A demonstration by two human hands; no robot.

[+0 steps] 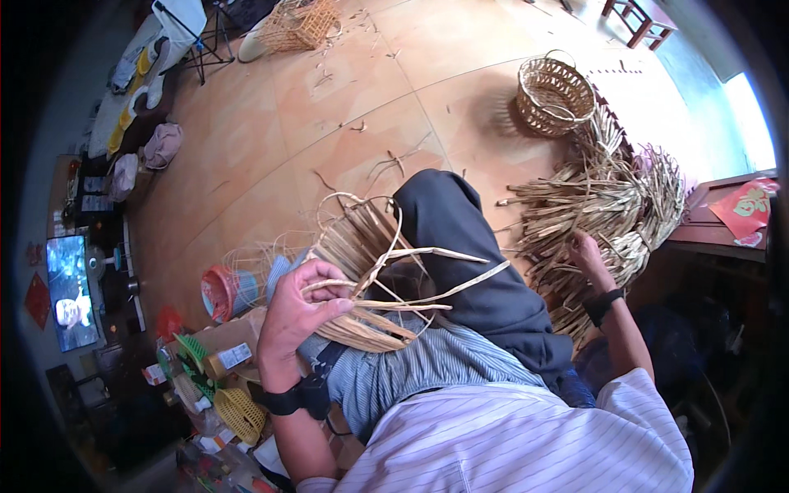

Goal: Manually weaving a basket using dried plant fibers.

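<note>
A partly woven basket [362,334] of pale dried stalks rests on my lap, with loose ends sticking out over its rim. My left hand [308,304] is closed on its near left edge, thumb on the outer side and fingers around the rim strands. To the right, my right hand [587,253] reaches into a big heap of dried stalks [608,205], its fingers curled in among them. The fingertips are partly hidden, so how many stalks they grip does not show.
A finished round basket [555,97] with a handle stands on the tiled floor beyond the heap. Another basket [300,26] lies far left. A pink bucket [218,293] and a cluttered surface with a yellow plastic basket [239,415] are at my left. A red table [715,215] stands right.
</note>
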